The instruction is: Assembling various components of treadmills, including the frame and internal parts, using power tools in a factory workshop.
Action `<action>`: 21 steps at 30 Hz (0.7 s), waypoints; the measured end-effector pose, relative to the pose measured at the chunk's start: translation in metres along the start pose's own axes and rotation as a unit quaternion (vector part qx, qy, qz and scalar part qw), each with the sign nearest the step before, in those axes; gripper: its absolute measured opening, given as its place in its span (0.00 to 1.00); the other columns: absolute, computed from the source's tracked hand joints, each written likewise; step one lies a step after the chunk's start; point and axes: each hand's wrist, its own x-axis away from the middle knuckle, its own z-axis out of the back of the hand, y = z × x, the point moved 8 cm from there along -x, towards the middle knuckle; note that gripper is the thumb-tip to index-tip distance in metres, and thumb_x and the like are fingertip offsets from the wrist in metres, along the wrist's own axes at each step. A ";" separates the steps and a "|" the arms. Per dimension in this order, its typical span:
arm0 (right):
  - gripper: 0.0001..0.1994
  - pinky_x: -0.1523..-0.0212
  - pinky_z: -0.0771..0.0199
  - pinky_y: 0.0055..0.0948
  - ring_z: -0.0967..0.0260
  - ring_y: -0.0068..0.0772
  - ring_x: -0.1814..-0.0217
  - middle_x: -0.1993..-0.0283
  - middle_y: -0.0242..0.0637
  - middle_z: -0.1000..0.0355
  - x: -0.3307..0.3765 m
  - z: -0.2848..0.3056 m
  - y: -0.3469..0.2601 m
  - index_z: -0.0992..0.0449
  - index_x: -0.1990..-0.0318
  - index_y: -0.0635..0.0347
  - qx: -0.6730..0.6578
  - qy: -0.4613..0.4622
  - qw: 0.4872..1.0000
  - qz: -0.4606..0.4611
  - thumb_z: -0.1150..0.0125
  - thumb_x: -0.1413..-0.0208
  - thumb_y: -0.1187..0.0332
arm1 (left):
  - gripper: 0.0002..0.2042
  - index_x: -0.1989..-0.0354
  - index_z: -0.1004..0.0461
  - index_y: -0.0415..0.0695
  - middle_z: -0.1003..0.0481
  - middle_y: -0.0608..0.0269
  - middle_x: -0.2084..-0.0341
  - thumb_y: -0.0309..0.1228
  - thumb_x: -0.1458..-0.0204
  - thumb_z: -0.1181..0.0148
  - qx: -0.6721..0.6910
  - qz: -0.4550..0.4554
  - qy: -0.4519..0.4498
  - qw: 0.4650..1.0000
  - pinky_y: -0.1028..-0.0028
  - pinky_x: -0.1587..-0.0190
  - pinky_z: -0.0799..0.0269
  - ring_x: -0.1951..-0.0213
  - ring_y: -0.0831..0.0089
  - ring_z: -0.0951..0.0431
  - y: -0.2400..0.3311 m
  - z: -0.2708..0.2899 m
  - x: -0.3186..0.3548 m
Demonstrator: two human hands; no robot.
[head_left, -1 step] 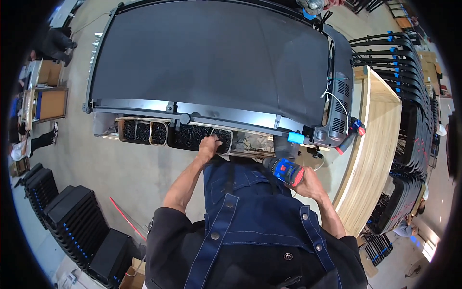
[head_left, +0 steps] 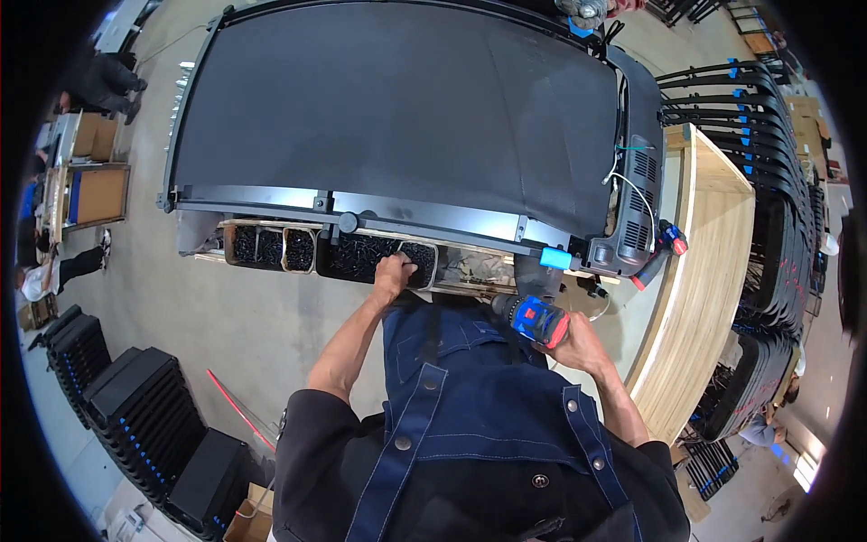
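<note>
My right hand (head_left: 581,343) is wrapped around a blue-and-red cordless drill (head_left: 535,321), its chuck pointing left in front of my apron. My left hand (head_left: 393,276) reaches into the right end of a row of bins, fingers curled down into a bin of small black screws (head_left: 422,256); what they pinch is hidden. Next to it is a larger bin of black screws (head_left: 359,257). Above the bins lies a treadmill deck with a wide black belt (head_left: 388,108), a silver-and-black side rail (head_left: 433,217) and a vented motor housing (head_left: 638,172).
At the right stands a long wooden box (head_left: 700,298), with a second blue-and-red power tool (head_left: 670,237) beside it. Curved black frames (head_left: 768,226) are stacked beyond. Stacked black parts (head_left: 144,406) stand at the lower left. A gloved hand (head_left: 585,13) shows at the far edge.
</note>
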 end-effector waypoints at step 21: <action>0.21 0.53 0.22 0.30 0.25 0.25 0.59 0.58 0.36 0.20 -0.001 -0.007 -0.002 0.23 0.52 0.66 -0.242 0.050 0.961 0.122 0.24 0.52 0.69 | 0.13 0.63 0.24 0.40 0.19 0.57 0.66 0.39 0.40 0.34 0.846 0.143 -0.138 0.495 0.73 0.59 0.16 0.64 0.70 0.17 0.196 0.017 0.109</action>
